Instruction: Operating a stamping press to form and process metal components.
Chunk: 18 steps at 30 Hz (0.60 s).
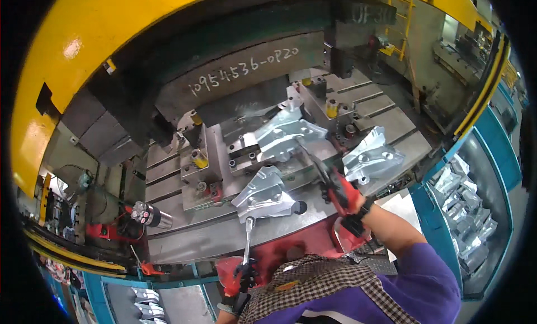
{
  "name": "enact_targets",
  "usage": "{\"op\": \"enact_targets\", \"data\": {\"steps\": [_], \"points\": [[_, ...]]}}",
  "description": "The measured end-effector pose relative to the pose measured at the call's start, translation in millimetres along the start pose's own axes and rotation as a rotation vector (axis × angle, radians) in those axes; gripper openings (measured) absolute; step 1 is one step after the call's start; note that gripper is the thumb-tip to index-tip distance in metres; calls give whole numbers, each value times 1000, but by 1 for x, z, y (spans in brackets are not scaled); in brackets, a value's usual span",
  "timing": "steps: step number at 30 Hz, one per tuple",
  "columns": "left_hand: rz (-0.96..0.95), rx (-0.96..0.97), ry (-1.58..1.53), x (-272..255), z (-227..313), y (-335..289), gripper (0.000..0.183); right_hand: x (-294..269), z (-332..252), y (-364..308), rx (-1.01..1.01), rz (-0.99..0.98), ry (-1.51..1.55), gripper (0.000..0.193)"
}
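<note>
My left hand (245, 275), in a red and black glove, is closed round a silver bar-like tool with a round head (248, 240). That head meets the near edge of a shiny stamped sheet-metal part (265, 196) on the front of the press bed. My right hand (342, 195), gloved alike, grips a long dark tool (314, 160); its kind is unclear. The far tip reaches a second stamped part (288, 132) lying on the die. Just right of my right hand rests a third stamped part (373, 156).
Yellow-topped posts (198, 158) flank the die under the dark upper press block (240, 72). A silver cylinder (152, 215) stands at the bed's left. To the right, a blue-framed bin (500, 150) holds several stamped parts; more lie on a tray (182, 304) at lower left.
</note>
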<state>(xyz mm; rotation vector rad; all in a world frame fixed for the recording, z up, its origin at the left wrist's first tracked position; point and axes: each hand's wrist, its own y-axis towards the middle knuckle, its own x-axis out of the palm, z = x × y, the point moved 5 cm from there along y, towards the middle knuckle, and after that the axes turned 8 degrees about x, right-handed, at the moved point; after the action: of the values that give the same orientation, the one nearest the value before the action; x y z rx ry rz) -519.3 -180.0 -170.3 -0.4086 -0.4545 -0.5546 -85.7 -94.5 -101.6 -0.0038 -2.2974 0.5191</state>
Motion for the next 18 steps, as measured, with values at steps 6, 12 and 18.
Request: {"op": "enact_targets", "data": {"steps": [6,12,18], "points": [[140,44,334,45,40,0,39,108,-28,96,115,40,-57,47],[180,-17,276,49,38,5,45,50,-12,197,248,256,-469,72],[221,-30,310,15,20,-8,32,101,-52,131,-166,460,-1410,66]]}}
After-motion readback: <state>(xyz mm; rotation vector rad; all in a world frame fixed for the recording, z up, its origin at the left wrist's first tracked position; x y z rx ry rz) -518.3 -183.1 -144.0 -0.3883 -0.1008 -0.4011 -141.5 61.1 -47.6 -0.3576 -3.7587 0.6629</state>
